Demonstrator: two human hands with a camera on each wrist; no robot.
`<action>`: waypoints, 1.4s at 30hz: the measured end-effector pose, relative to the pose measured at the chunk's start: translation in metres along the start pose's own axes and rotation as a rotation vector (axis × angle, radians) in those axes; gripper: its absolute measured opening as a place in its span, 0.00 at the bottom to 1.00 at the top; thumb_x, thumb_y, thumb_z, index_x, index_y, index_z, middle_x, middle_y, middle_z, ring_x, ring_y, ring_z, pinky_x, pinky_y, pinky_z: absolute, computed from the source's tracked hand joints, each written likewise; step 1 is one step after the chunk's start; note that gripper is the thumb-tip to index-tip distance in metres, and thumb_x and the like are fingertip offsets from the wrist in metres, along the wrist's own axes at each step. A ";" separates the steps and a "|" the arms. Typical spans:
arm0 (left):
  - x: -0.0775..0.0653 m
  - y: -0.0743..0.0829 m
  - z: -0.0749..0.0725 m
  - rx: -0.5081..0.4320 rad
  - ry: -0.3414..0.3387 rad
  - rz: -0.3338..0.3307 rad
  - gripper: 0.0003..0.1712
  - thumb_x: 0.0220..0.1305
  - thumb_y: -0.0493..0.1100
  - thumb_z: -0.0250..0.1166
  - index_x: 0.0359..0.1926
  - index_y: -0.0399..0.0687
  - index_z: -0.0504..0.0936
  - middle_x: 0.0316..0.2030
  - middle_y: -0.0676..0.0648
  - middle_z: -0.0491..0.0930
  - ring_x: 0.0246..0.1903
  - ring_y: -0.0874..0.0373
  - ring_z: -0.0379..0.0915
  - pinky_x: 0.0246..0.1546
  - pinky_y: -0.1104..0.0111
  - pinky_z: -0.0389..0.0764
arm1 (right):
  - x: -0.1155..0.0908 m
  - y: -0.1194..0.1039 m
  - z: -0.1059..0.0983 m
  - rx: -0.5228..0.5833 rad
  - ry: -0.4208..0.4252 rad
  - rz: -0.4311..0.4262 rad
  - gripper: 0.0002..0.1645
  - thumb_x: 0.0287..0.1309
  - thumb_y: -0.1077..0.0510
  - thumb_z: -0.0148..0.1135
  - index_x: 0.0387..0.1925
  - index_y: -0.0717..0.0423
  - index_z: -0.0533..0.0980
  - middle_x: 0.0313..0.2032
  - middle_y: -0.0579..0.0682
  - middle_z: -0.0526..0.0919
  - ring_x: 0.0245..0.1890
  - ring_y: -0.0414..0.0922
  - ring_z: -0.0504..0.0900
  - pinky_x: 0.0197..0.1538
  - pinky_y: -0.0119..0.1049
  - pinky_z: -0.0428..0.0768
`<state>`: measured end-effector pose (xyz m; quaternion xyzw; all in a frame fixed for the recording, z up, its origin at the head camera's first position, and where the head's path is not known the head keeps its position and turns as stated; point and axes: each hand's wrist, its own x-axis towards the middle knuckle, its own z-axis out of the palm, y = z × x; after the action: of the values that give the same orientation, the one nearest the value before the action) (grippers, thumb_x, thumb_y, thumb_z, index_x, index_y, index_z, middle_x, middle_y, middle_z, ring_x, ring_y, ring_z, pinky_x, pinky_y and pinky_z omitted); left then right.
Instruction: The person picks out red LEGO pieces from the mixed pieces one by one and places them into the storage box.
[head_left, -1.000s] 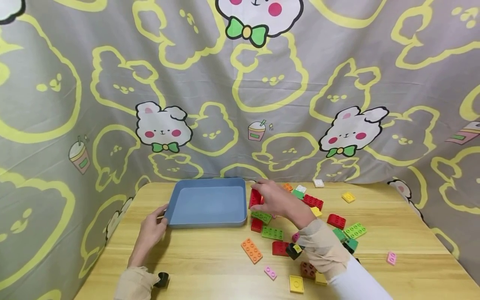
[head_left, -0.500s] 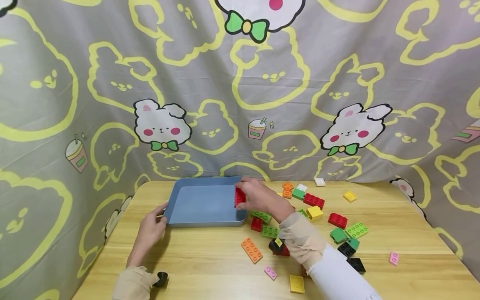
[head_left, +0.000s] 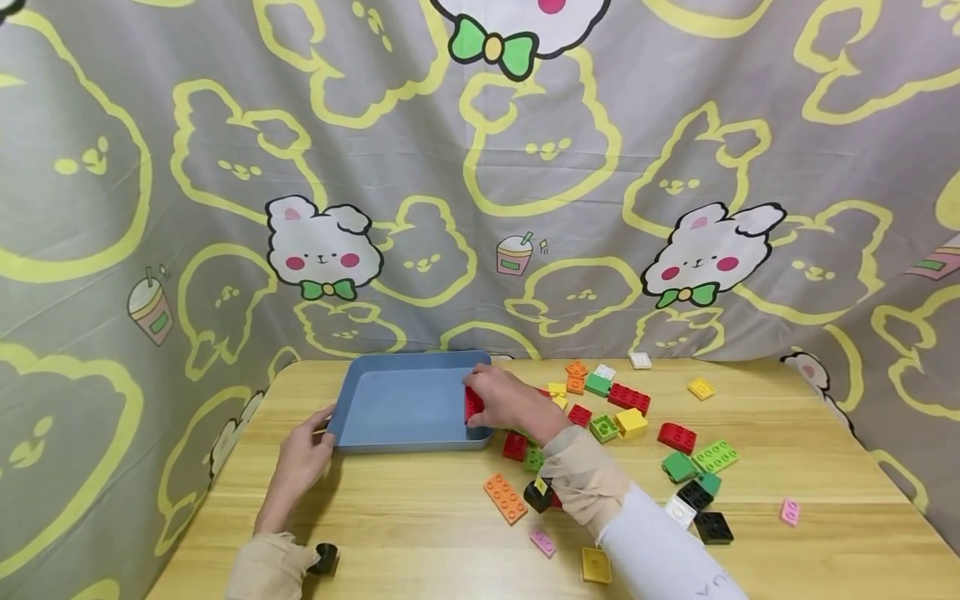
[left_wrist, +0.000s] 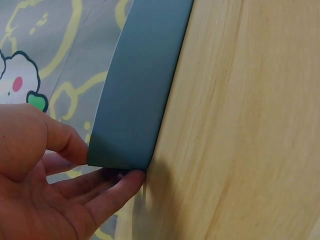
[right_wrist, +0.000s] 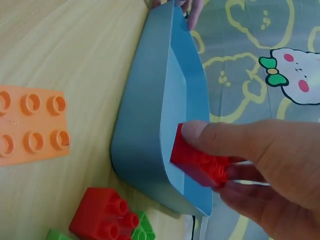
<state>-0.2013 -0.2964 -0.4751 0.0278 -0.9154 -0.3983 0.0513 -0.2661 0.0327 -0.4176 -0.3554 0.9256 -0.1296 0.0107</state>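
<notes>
A shallow blue tray (head_left: 409, 446) lies on the wooden table. At its left side, my left hand (head_left: 303, 454) holds the tray's edge; in the left wrist view the thumb is at the rim and the other fingertips lie against the side near the base. Over the tray's right end, my right hand (head_left: 506, 400) pinches a red toy building brick (right_wrist: 197, 160) between thumb and fingers. That brick is tilted, just inside the right wall, in the right wrist view. Part of it is hidden by the fingers.
Loose bricks lie scattered right of the tray, among them a red brick (head_left: 628, 398), a yellow brick (head_left: 632, 423) and a black brick (head_left: 713, 527). An orange brick (head_left: 506, 498) lies in front of the tray. A patterned curtain (head_left: 420, 167) hangs behind the table.
My right hand has moved left from the brick pile to over the tray's right end, carrying the red brick. My left hand has stayed at the tray's left edge.
</notes>
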 end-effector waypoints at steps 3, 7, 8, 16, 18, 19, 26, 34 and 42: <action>0.000 -0.001 0.001 -0.001 -0.001 0.013 0.30 0.71 0.30 0.49 0.72 0.29 0.67 0.60 0.22 0.74 0.58 0.30 0.75 0.58 0.44 0.76 | 0.002 -0.003 0.004 -0.024 -0.020 0.021 0.27 0.52 0.52 0.81 0.49 0.64 0.82 0.44 0.54 0.80 0.40 0.47 0.78 0.44 0.35 0.82; -0.002 -0.002 0.003 -0.006 -0.008 0.026 0.30 0.71 0.30 0.50 0.72 0.29 0.67 0.61 0.22 0.74 0.58 0.30 0.75 0.57 0.45 0.77 | 0.002 -0.007 0.008 -0.025 -0.057 0.056 0.22 0.51 0.53 0.82 0.43 0.61 0.83 0.39 0.52 0.79 0.38 0.45 0.78 0.41 0.33 0.82; -0.003 -0.002 0.003 -0.009 -0.011 0.028 0.30 0.71 0.30 0.50 0.72 0.29 0.67 0.61 0.22 0.74 0.58 0.30 0.75 0.57 0.45 0.77 | 0.002 -0.008 0.009 -0.024 -0.067 0.062 0.22 0.51 0.53 0.82 0.42 0.60 0.82 0.38 0.51 0.78 0.37 0.45 0.77 0.40 0.32 0.82; -0.002 0.001 0.004 -0.020 -0.012 0.022 0.30 0.71 0.30 0.50 0.73 0.30 0.67 0.61 0.22 0.73 0.59 0.30 0.75 0.58 0.44 0.76 | 0.001 -0.009 0.014 -0.050 -0.089 0.041 0.16 0.52 0.55 0.80 0.34 0.60 0.82 0.29 0.48 0.75 0.33 0.44 0.75 0.37 0.32 0.78; -0.001 0.001 0.005 -0.016 -0.010 0.022 0.30 0.71 0.30 0.50 0.73 0.30 0.67 0.61 0.22 0.74 0.58 0.31 0.75 0.58 0.45 0.76 | 0.002 -0.009 0.015 -0.067 -0.091 0.036 0.16 0.52 0.56 0.81 0.33 0.60 0.82 0.28 0.48 0.75 0.32 0.44 0.75 0.36 0.32 0.78; -0.001 0.002 0.005 -0.016 -0.010 0.019 0.30 0.71 0.30 0.50 0.73 0.31 0.67 0.61 0.22 0.74 0.58 0.31 0.75 0.58 0.45 0.76 | 0.003 -0.009 0.016 -0.076 -0.091 0.031 0.15 0.51 0.56 0.81 0.33 0.60 0.82 0.28 0.48 0.76 0.32 0.44 0.75 0.36 0.32 0.78; -0.002 0.001 0.004 -0.011 -0.010 0.005 0.30 0.72 0.31 0.50 0.73 0.32 0.67 0.62 0.23 0.73 0.59 0.30 0.75 0.58 0.44 0.76 | 0.007 -0.009 0.022 -0.123 -0.100 0.019 0.15 0.53 0.57 0.79 0.26 0.57 0.78 0.25 0.48 0.76 0.32 0.45 0.74 0.36 0.33 0.77; -0.003 -0.001 0.000 -0.003 -0.007 0.010 0.30 0.72 0.31 0.50 0.73 0.31 0.66 0.61 0.23 0.74 0.58 0.31 0.75 0.54 0.47 0.79 | 0.010 -0.010 0.025 -0.155 -0.096 0.003 0.15 0.55 0.57 0.77 0.25 0.56 0.77 0.26 0.49 0.77 0.32 0.45 0.74 0.36 0.33 0.76; -0.002 -0.002 0.000 0.001 -0.008 0.005 0.30 0.72 0.31 0.50 0.74 0.32 0.66 0.61 0.23 0.74 0.58 0.31 0.75 0.51 0.50 0.80 | 0.008 -0.009 0.025 -0.133 -0.100 -0.006 0.14 0.57 0.55 0.77 0.29 0.58 0.79 0.28 0.49 0.77 0.33 0.44 0.75 0.38 0.33 0.77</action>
<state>-0.1990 -0.2976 -0.4770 0.0238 -0.9159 -0.3978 0.0487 -0.2633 0.0146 -0.4384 -0.3642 0.9294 -0.0502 0.0330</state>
